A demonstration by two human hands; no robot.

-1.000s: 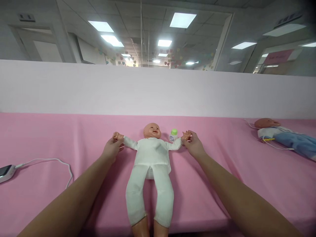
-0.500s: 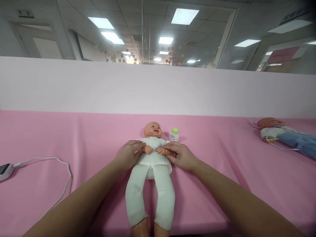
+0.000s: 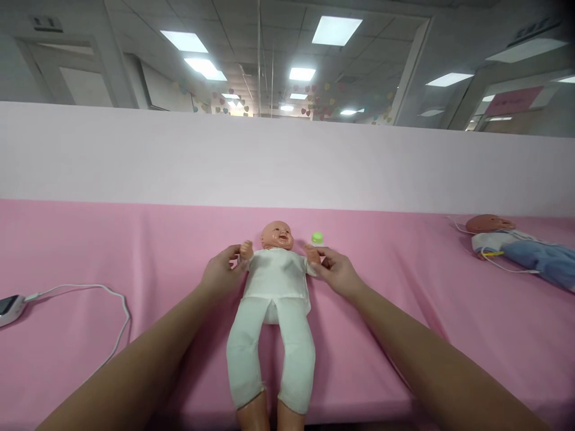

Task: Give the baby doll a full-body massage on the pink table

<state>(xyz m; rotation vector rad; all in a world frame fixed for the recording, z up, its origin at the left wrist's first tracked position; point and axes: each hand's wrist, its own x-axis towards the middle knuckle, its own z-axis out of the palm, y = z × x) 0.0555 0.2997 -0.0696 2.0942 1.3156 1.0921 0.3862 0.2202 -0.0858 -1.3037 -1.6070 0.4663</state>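
Note:
A baby doll [image 3: 278, 275] in a white top and white trousers lies on its back on the pink sheet [image 3: 171, 239], head away from me. My left hand [image 3: 223, 272] is closed around the doll's arm on the left, whose small hand [image 3: 246, 250] points up beside the shoulder. On the other side, my right hand [image 3: 340, 272] grips the doll's other arm, with its hand [image 3: 312, 254] raised too. Just behind my right fingers stands a small bottle with a green cap [image 3: 317, 237], its lower part mostly hidden.
At the far right lies a second doll [image 3: 530, 248] in white and blue with thin tubes on it. A white device [image 3: 11, 310] with a cable [image 3: 103, 289] rests at the left. A white low wall [image 3: 287, 161] with glass above borders the back.
Both my hands have moved outward and slightly up, carrying the doll's arms from over its chest to beside its shoulders. The bottle is now more covered by my right hand.

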